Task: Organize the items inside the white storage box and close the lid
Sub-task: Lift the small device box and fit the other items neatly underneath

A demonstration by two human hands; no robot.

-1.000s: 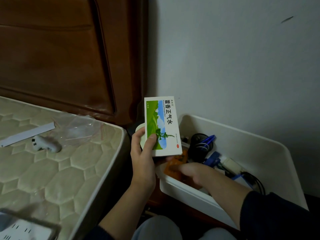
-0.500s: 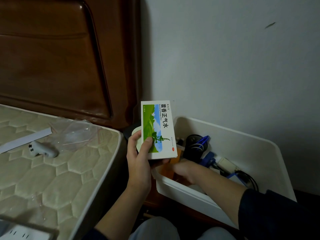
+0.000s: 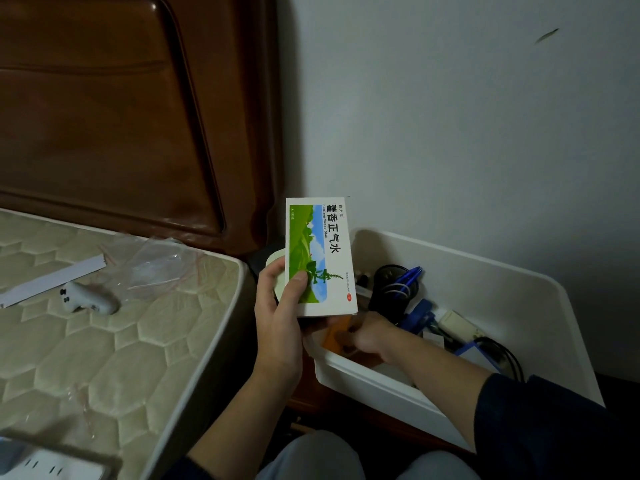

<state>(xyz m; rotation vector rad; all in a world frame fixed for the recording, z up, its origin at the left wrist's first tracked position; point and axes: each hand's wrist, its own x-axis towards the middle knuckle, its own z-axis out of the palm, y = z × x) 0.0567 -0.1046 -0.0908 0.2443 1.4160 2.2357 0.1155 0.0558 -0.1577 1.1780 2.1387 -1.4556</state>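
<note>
We see a quilted mattress [image 3: 104, 341] at the left, with a dark wooden headboard [image 3: 121, 116] rising behind it and a pale wall [image 3: 450, 116] to the right. On the mattress lie a small white controller [image 3: 88, 299], a white paper strip [image 3: 52, 280] just beside it, and a crumpled clear plastic bag [image 3: 159, 263] near the headboard. At the lower left corner we make out a blurred white object [image 3: 52, 467] that we cannot identify.

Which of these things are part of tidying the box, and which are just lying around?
Part of the job:
- white box, lid not in view
- medicine carton, held upright in the left hand
- orange item, under the right hand in the box
- black cable coil and blue pieces in the box

Lying about, on the mattress:
- plastic bag
- white gadget
- paper strip
</note>
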